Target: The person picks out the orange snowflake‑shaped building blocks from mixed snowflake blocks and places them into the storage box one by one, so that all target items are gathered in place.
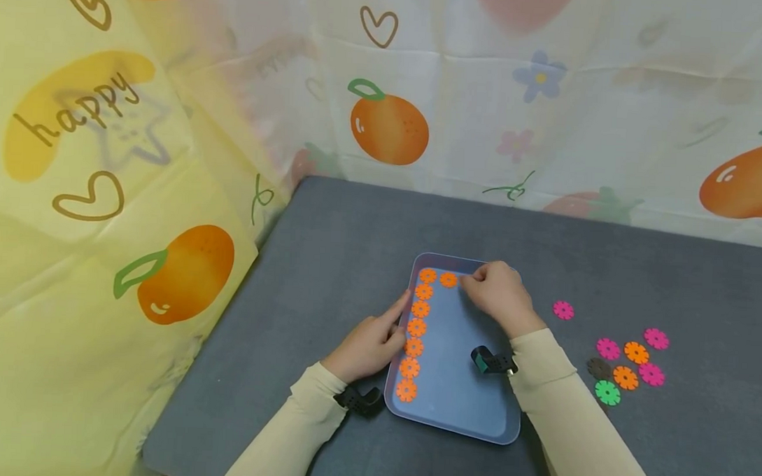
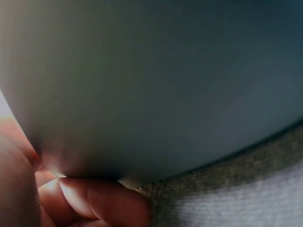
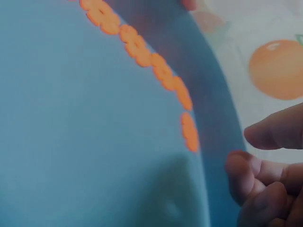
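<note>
A shallow blue tray [image 1: 458, 367] lies on the dark table. Orange notched building discs [image 1: 417, 327] run in a column along its left wall, and one more orange disc [image 1: 448, 279] sits at the top beside that column. My left hand [image 1: 367, 342] holds the tray's left edge, index finger stretched along the rim; in the left wrist view its lower fingers [image 2: 104, 201] curl against the tray's side. At the far end of the tray, my right hand [image 1: 499, 295] hovers just right of the single disc. In the right wrist view its thumb and index finger are apart, with nothing between them.
Right of the tray, loose discs lie scattered on the table: pink [image 1: 563, 310], orange [image 1: 636, 353], dark [image 1: 599, 368] and green [image 1: 607, 393]. A printed cloth [image 1: 460, 129] hangs behind the table and a yellow one [image 1: 90, 270] at its left.
</note>
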Demonstrator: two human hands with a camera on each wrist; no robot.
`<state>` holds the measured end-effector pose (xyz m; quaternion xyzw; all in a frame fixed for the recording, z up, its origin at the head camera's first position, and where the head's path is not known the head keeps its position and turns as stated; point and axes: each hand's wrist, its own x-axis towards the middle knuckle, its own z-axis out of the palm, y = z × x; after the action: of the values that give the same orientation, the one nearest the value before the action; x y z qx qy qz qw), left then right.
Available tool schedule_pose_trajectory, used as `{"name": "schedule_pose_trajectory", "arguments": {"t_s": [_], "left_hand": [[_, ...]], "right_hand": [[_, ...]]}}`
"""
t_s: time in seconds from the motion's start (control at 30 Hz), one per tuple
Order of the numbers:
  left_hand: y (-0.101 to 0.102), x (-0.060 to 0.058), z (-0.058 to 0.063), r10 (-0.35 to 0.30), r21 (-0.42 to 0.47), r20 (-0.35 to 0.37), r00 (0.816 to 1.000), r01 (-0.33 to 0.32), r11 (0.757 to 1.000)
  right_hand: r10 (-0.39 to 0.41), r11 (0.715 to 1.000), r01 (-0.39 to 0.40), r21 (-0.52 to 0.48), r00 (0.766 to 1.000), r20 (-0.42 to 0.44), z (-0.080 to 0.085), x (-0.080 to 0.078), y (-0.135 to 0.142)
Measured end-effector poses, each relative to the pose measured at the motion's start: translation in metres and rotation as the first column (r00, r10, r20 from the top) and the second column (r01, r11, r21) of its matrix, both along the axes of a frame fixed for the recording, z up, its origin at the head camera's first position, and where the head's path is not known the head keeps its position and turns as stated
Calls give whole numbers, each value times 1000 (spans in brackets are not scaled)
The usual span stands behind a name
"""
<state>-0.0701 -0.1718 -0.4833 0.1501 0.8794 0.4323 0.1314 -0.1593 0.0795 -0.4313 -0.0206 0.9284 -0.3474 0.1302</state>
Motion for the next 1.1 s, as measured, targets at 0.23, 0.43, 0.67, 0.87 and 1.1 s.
{"name": "schedule_pose_trajectory", "arguments": {"t_s": [0.23,0.43,0.67,0.87,1.1], "left_hand": [[1,1,-1,3,4,-2,1000,-3,1000],[1,2,-1,5,11,-15,1000,-5,1000],[3,4,-2,-16,21,-21,1000,16,1000],[3,2,-2,-1,24,-18,1000,1,1000],[2,1,-1,11,14,-9,1000,-10,1000]], "right_hand": [[-8,1000,7,-11,995,-97,15,25,29],[-26,998,31,46,993,-118,15,42,69],[-99,988,116,105,983,-152,5,61,123],[-187,965,199,170,979,-84,-4,68,170],[-301,923,279,266,953,42,-11,74,206]]}}
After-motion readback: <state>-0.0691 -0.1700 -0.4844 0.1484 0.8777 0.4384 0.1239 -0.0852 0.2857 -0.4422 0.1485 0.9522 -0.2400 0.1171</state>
